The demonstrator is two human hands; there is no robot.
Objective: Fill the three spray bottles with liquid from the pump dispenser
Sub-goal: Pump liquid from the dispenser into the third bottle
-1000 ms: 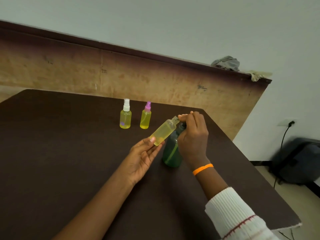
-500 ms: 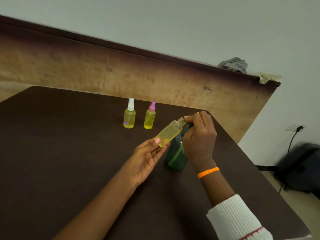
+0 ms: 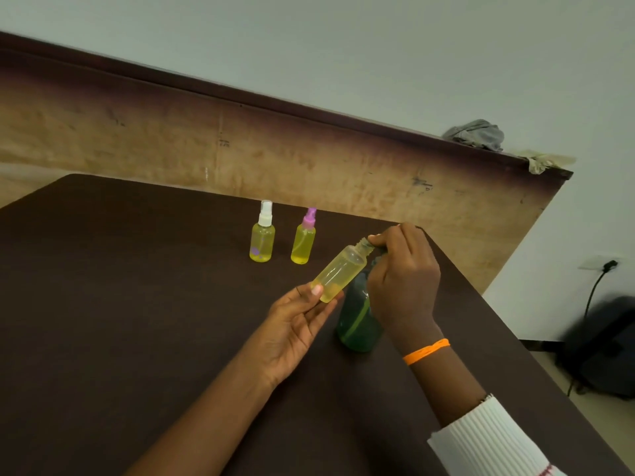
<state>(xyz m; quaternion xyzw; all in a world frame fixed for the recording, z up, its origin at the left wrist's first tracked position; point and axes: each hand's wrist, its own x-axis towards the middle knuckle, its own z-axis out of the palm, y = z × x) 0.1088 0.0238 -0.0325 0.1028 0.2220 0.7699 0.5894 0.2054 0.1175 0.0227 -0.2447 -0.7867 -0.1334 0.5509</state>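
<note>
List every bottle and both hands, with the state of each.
white-capped spray bottle: upright on the table, capped, yellow liquid inside.
pink-capped spray bottle: upright, capped, yellow liquid inside.
uncapped spray bottle: tilted, neck at the pump spout, yellow liquid inside.
green pump dispenser: upright, holds green liquid.
left hand: pinches the uncapped bottle's base.
right hand: curled over the pump head.

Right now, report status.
Left hand holds uncapped bottle, tilted. Right hand on green dispenser pump. Two capped bottles full. Nothing blocking.

1. Dim, even indoor light with a greenish cast; no hard shadows or glare.
2. The dark brown matte tabletop (image 3: 137, 304) swallows detail.
3. Wide-angle bending tilts edges; the black bag (image 3: 598, 345) at right is smeared.
</note>
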